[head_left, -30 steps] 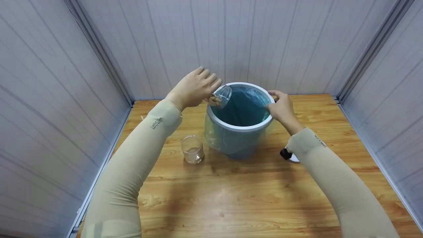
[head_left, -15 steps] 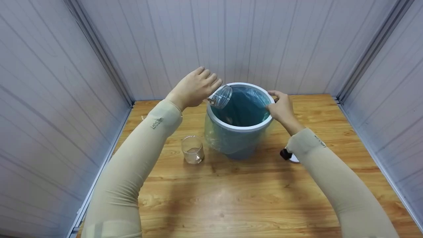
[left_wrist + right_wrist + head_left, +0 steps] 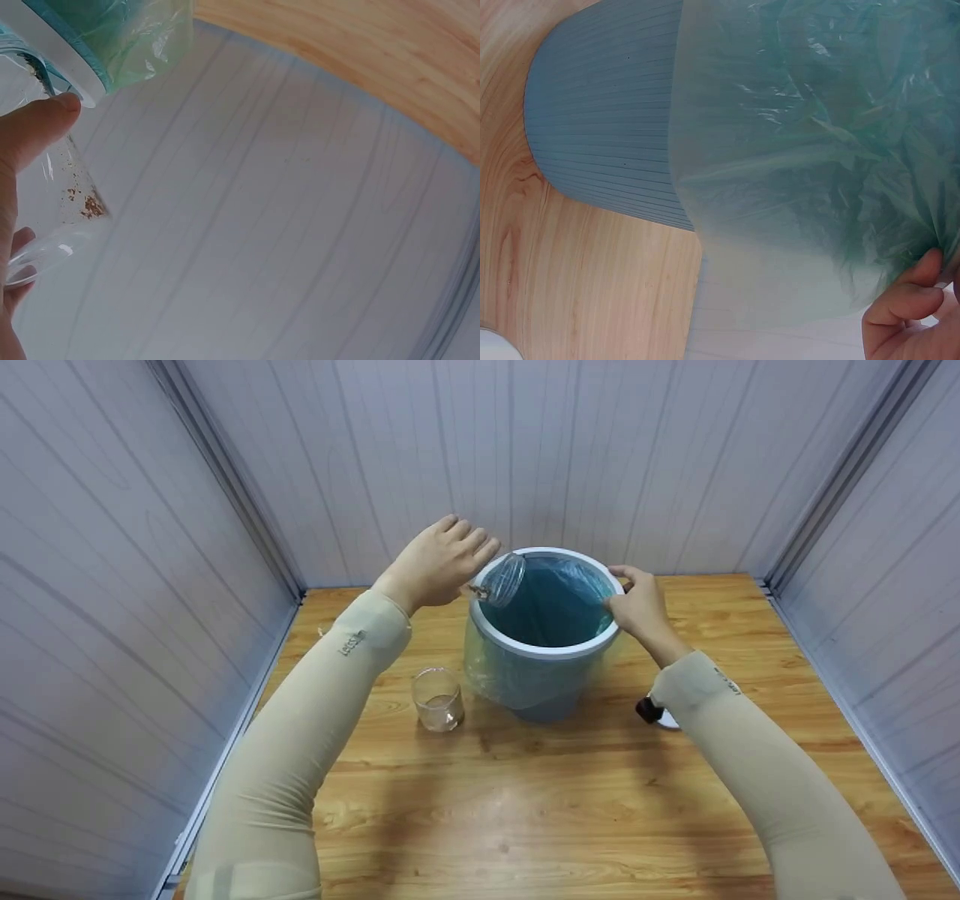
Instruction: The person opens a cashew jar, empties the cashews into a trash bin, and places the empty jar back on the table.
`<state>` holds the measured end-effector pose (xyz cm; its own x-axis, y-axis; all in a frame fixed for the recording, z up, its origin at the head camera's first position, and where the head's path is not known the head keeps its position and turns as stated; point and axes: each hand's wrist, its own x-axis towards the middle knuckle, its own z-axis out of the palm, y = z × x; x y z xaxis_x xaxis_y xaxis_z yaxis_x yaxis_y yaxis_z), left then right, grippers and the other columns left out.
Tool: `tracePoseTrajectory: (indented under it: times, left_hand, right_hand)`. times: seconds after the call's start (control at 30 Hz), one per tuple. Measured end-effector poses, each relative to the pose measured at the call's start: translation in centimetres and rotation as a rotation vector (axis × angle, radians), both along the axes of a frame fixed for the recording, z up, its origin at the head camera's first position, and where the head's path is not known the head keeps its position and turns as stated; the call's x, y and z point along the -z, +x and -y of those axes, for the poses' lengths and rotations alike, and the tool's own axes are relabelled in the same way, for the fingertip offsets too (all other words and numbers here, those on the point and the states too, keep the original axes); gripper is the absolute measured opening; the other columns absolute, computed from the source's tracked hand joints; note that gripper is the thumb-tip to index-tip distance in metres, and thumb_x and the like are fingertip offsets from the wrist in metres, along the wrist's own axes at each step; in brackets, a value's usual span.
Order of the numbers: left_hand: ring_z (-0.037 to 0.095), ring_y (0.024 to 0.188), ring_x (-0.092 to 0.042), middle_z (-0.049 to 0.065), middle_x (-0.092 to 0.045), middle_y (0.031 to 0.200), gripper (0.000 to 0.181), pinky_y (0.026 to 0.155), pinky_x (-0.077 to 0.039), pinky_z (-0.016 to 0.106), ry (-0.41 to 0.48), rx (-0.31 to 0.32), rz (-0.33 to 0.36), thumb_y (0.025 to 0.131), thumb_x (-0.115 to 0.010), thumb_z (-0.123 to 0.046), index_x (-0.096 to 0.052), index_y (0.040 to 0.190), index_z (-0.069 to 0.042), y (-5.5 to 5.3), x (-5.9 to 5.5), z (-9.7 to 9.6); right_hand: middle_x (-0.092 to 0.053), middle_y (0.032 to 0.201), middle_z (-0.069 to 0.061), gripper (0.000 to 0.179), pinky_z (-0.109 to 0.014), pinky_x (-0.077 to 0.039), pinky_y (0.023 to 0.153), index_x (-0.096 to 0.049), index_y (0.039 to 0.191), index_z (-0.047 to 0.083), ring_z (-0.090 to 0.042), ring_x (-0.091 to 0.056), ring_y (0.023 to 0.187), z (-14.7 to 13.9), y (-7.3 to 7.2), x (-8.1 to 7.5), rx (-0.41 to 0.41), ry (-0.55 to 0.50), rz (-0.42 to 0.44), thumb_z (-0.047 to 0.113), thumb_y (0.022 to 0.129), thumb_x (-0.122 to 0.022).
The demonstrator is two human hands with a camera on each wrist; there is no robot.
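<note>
My left hand (image 3: 441, 561) grips a clear jar (image 3: 504, 581), tipped with its mouth over the left rim of a lined trash can (image 3: 551, 651). In the left wrist view, reddish-brown crumbs (image 3: 91, 207) cling inside the tilted jar, and its mouth end lies close to the white rim. My right hand (image 3: 637, 600) holds the right side of that rim, thumb on the inner side and fingers outside. A thin green bag (image 3: 802, 165) lines the can and hangs over its ribbed blue-grey wall (image 3: 607, 112).
A clear glass cup (image 3: 439, 701) stands on the wooden table (image 3: 495, 810), left of the can. By my right sleeve lies a white disc (image 3: 667, 721) with a black knob (image 3: 649, 709), partly hidden. Pale panel walls (image 3: 480, 457) enclose the back and sides.
Light-brown bits have dropped out of the jar into the trash can, leaving only a few inside. My left hand has shifted slightly left; my right hand keeps its place on the rim.
</note>
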<state>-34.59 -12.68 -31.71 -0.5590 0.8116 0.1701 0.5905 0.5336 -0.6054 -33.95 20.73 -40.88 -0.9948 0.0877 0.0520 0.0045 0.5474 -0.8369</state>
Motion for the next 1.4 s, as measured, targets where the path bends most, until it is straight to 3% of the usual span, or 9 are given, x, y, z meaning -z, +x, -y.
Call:
tracePoseTrajectory:
  times: [0.87, 1.4]
  left_hand:
    - [0.039, 0.144, -0.058, 0.019, -0.059, 0.156, 0.089, 0.126, -0.043, 0.054, 0.530, -0.088, 0.306, 0.089, -0.091, -0.038, -0.047, 0.159, -0.004, 0.1, 1.5, 0.8]
    - [0.035, 0.145, -0.056, 0.016, -0.057, 0.158, 0.095, 0.126, -0.044, 0.051, 0.740, -0.143, 0.425, 0.087, -0.091, -0.039, -0.043, 0.162, -0.008, 0.3, 1.9, 0.9]
  right_hand:
    - [-0.063, 0.101, -0.016, 0.061, -0.020, -0.049, 0.063, -0.062, 0.151, 0.003, -0.024, -0.057, 0.088, -0.4, -0.2, 0.2, 0.012, 0.030, -0.041, -0.005, 0.091, -0.062]
    - [-0.062, 0.109, -0.018, 0.060, -0.019, -0.050, 0.065, -0.060, 0.152, 0.004, -0.026, -0.057, 0.093, -0.4, -0.2, 0.0, 0.011, 0.017, -0.017, -0.005, 0.093, -0.061]
